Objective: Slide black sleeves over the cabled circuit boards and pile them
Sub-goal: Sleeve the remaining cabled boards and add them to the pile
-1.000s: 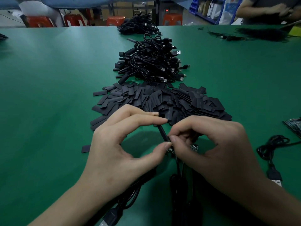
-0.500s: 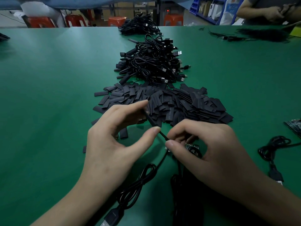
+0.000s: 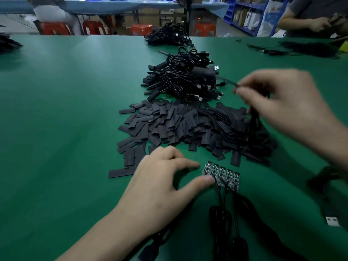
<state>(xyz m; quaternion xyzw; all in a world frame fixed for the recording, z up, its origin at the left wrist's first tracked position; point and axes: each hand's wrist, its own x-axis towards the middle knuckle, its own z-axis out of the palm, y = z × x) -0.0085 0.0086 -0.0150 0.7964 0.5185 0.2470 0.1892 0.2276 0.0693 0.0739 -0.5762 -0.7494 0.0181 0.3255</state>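
Note:
A heap of flat black sleeves [image 3: 190, 127] lies mid-table. Behind it sits the pile of sleeved, cabled boards [image 3: 185, 80]. A row of several bare circuit boards [image 3: 222, 175] with black cables lies near me. My left hand [image 3: 160, 187] rests on the green table with fingers spread, thumb tip touching the left end of that row. My right hand [image 3: 278, 104], blurred and raised over the sleeve heap's right side, pinches a black cable [image 3: 228, 82] that runs toward a sleeved board lying on the pile.
A second cable pile [image 3: 167, 37] lies farther back. A loose USB cable [image 3: 332, 220] lies at the right edge. Another person's hands [image 3: 320, 23] work at the far right. Red stools [image 3: 54, 28] stand behind the green table [image 3: 66, 110].
My hands have parted. The right hand rose and moved away to the right with the cable toward the pile. The left hand dropped onto the table beside the bare boards.

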